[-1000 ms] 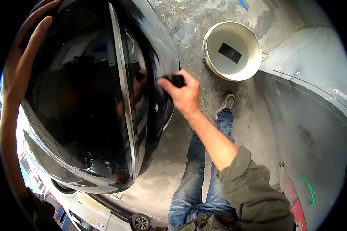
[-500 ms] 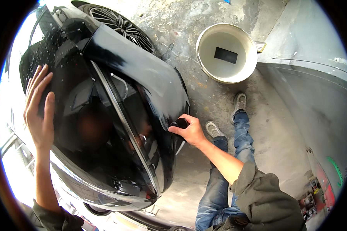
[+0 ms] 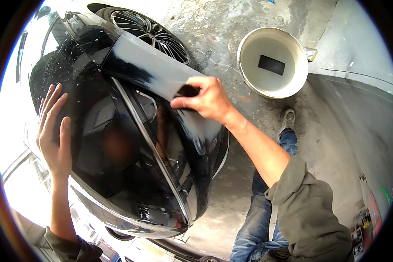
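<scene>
My right hand (image 3: 207,99) is closed round a piece of dark sandpaper (image 3: 187,91), mostly hidden by the fingers, and presses it on the car's rear side panel (image 3: 161,73). That panel is dull grey along its middle, with glossy black at its edges. My left hand (image 3: 56,133) lies with fingers stretched out against the dark rear window (image 3: 91,109) of the black car. A bright trim strip (image 3: 146,142) runs between the glass and the panel.
On the stained concrete floor stands a pale round bucket (image 3: 244,81) of cloudy water, with a black rectangular sheet (image 3: 271,65) in it. A spoked wheel (image 3: 153,37) is beyond the panel. A grey panelled surface (image 3: 358,56) rises at the right. My shoe (image 3: 287,118) is below the bucket.
My right hand has moved up and away along the panel with the sandpaper, from its near end to its middle. My left hand stays on the glass. The view has shifted slightly.
</scene>
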### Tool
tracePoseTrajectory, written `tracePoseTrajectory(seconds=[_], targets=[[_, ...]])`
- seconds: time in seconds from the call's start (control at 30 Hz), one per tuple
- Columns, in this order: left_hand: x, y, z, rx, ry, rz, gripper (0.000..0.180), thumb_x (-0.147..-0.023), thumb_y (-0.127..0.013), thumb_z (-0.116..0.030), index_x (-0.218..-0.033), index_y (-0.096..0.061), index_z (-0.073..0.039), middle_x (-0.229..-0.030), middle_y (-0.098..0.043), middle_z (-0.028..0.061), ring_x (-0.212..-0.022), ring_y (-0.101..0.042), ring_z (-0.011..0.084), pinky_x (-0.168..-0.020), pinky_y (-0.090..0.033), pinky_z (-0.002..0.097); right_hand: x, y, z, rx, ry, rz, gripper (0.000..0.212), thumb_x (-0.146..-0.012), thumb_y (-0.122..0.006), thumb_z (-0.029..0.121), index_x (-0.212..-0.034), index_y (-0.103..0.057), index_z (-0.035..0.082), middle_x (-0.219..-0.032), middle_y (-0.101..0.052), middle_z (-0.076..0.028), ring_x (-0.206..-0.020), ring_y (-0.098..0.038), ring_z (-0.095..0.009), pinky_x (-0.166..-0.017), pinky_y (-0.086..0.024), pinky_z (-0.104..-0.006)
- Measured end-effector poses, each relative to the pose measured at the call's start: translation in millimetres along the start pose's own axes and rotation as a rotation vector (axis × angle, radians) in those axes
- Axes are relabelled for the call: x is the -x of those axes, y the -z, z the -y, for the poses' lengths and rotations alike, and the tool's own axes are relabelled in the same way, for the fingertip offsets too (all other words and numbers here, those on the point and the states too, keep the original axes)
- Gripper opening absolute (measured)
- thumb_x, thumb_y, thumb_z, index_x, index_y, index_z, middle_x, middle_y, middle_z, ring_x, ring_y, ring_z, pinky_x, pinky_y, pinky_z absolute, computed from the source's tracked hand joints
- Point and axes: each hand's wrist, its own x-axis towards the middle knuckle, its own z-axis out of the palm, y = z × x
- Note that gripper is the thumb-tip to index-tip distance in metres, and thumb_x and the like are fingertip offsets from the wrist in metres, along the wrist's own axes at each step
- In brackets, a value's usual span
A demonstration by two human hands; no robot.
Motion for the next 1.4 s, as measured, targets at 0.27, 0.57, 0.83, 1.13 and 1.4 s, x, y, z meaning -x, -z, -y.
tracePoseTrajectory(seconds=[0.27, 0.57, 0.83, 1.13, 1.4], targets=[[0, 12, -6, 0.026, 0.012, 0.010, 0.043, -0.102, -0.055, -0.035, -0.132, -0.070, -0.009, -0.144, -0.062, 0.0139, -0.145, -0.048, 0.0337, -0.122, -0.029, 0.0552, -10, -14, -8, -0.183, 0.058, -0.008, 0.044, -0.072, -0.094, 0.038, -0.084, -0.071, 0.002, -0.071, -0.070, -0.009, -0.066, -0.056, -0.009, -0.063, -0.049, -0.0342], [-10, 5, -22, 0.096, 0.002, 0.047, 0.042, -0.098, -0.056, -0.023, -0.131, -0.068, -0.001, -0.145, -0.061, 0.0184, -0.145, -0.046, 0.0369, -0.123, -0.028, 0.0524, 70, 29, -35, 0.062, -0.158, -0.047, 0.044, -0.072, -0.094, 0.032, -0.082, -0.067, -0.001, -0.070, -0.064, -0.007, -0.064, -0.056, -0.013, -0.063, -0.049, -0.0310], [-5, 11, -21, 0.092, 0.039, 0.068, 0.045, -0.100, -0.054, -0.034, -0.134, -0.068, -0.007, -0.147, -0.059, 0.0154, -0.147, -0.045, 0.0352, -0.124, -0.025, 0.0555, -46, -1, 31, 0.144, 0.175, 0.038, 0.048, -0.069, -0.092, 0.047, -0.080, -0.073, 0.005, -0.069, -0.067, -0.010, -0.059, -0.063, -0.025, -0.058, -0.049, -0.0357], [-12, 9, -22, 0.108, 0.032, 0.054, 0.043, -0.098, -0.055, -0.030, -0.128, -0.070, -0.003, -0.142, -0.063, 0.0179, -0.143, -0.049, 0.0376, -0.122, -0.029, 0.0543, -23, 22, -5, -0.024, -0.017, 0.231, 0.053, -0.070, -0.091, 0.051, -0.080, -0.070, 0.003, -0.063, -0.063, -0.011, -0.059, -0.061, -0.018, -0.058, -0.046, -0.0362], [1, 9, -7, 0.011, 0.033, 0.100, 0.051, -0.104, -0.046, -0.040, -0.134, -0.067, -0.005, -0.147, -0.059, 0.0165, -0.146, -0.044, 0.0365, -0.124, -0.026, 0.0565, 78, 61, -81, -0.184, -0.427, -0.340, 0.022, -0.092, -0.067, 0.017, -0.106, -0.068, -0.001, -0.085, -0.072, -0.006, -0.080, -0.064, -0.013, -0.077, -0.053, -0.0325]])
